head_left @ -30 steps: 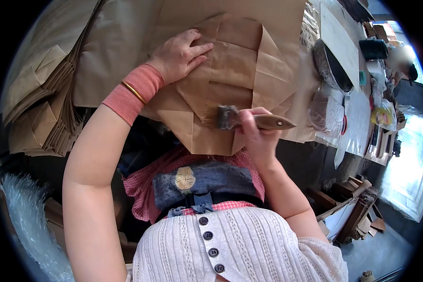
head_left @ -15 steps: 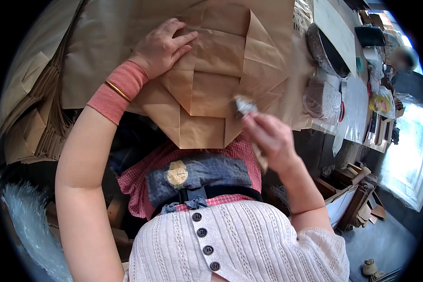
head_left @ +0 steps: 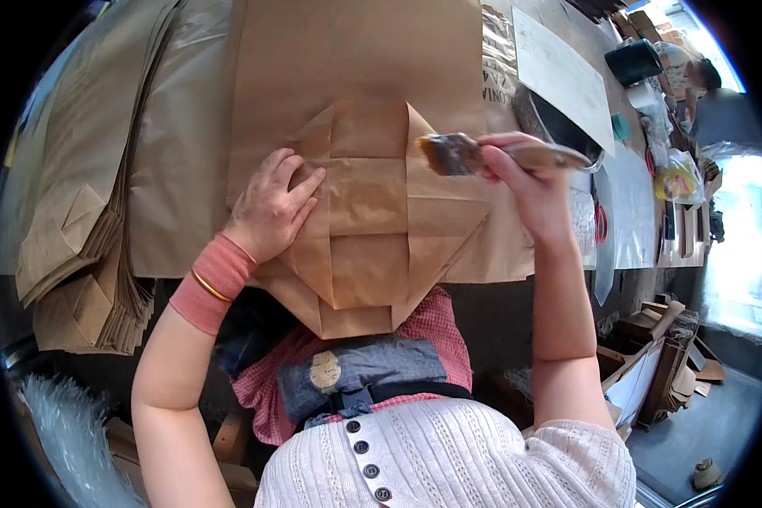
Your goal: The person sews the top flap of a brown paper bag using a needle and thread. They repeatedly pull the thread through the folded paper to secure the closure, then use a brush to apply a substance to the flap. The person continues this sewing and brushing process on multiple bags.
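The folded paper bag (head_left: 368,199) lies in front of me on the tabletop (head_left: 577,30), on top of other brown paper, and its lowest part reaches past the near edge toward my waist. Its flaps are opened to both sides, and between them the middle part shows cross folds.

My left hand (head_left: 269,205) rests on the left flap of the bag. The fingers of this hand are a little apart, they grip nothing, and their tips lie on the paper just beside the middle part.

In my right hand (head_left: 523,172) I hold a brush (head_left: 459,155). These fingers are closed on its wooden handle, close to the metal part, and the handle points away to the right. The bristles point to the left, and from my view they are over the upper portion of the right flap; if they touch the paper, I cannot tell. So the bag is between my two hands, under the left fingers and to the left of the right fingers.

Farther left, a stack of brown bags (head_left: 83,315) hangs over the table edge. To the right are a pale board (head_left: 563,72) and scissors with red handles (head_left: 601,224).
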